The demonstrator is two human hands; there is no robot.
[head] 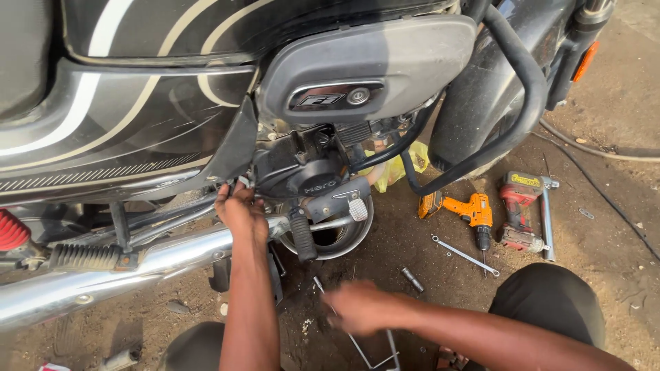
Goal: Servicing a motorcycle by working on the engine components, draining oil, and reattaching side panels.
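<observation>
Far left, the chrome exhaust pipe (137, 264) runs low along the motorcycle, its long axis nearly level and rising slightly rightward. Above it the left hand (240, 209) reaches up to the engine cover (302, 175), fingers curled close against the lower edge of the casing, seemingly steadying or feeling for a fastener; whether they pinch anything I cannot tell. Just right, a metal bowl (344, 237) sits on the ground under the engine, likely to catch drips. The right hand (357, 306) is blurred, low over the dirt near a thin rod; its grip cannot be made out. Further right lie a spanner (464, 254), an orange drill (467, 213) and a red power tool (519, 209), within reach.
</observation>
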